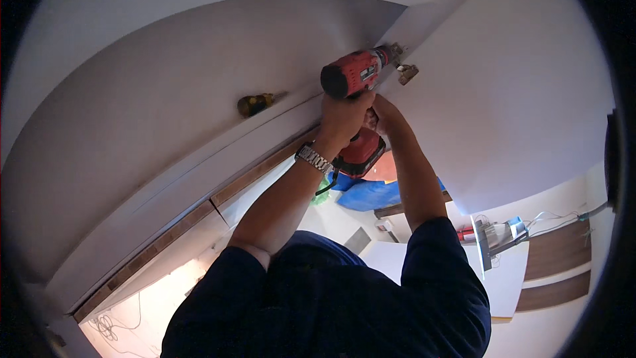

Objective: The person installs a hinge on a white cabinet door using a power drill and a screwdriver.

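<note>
A red and black cordless drill (pixel 355 73) points up and to the right, its front end against a metal cabinet hinge (pixel 406 74) where the white door panel meets the cabinet side. My left hand (pixel 343 118), with a metal-band watch at its wrist, is closed around the drill's handle. My right hand (pixel 381 117) is closed at the other side of the same handle, its fingers partly hidden. Below both hands shows the drill's red battery base (pixel 361 154). Whether a bit touches a screw cannot be made out. A stubby yellow and black screwdriver (pixel 256 104) lies on the cabinet surface to the left.
The open white door panel (pixel 503 93) spans the right side. A brown-edged cabinet rim (pixel 159 255) runs below the shelf surface. Beyond it are a blue sheet (pixel 374 193), loose wires (pixel 109 326) at the lower left and a bracket with cables (pixel 493 242) at the right.
</note>
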The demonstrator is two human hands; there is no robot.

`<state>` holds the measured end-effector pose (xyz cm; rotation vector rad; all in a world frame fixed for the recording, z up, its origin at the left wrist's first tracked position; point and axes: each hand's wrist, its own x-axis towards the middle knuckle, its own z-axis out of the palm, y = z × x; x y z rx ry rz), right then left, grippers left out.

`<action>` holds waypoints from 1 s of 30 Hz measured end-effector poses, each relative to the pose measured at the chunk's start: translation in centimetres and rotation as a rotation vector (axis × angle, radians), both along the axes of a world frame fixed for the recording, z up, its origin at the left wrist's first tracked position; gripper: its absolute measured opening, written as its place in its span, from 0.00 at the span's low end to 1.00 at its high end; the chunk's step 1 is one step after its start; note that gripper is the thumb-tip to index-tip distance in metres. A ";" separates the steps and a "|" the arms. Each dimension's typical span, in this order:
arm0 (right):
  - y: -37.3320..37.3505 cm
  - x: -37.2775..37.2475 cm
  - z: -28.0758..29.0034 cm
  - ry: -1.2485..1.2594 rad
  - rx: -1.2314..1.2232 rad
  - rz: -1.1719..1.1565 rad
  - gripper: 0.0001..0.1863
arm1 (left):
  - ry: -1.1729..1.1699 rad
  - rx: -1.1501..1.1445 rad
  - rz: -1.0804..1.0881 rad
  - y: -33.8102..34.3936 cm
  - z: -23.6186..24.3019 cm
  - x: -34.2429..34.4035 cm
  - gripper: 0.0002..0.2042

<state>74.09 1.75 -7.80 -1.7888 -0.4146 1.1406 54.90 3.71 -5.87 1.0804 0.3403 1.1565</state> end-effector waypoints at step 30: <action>-0.9 -0.9 1.1 0.024 0.005 0.023 0.16 | 0.157 -0.113 -0.264 1.0 1.5 -0.7 0.07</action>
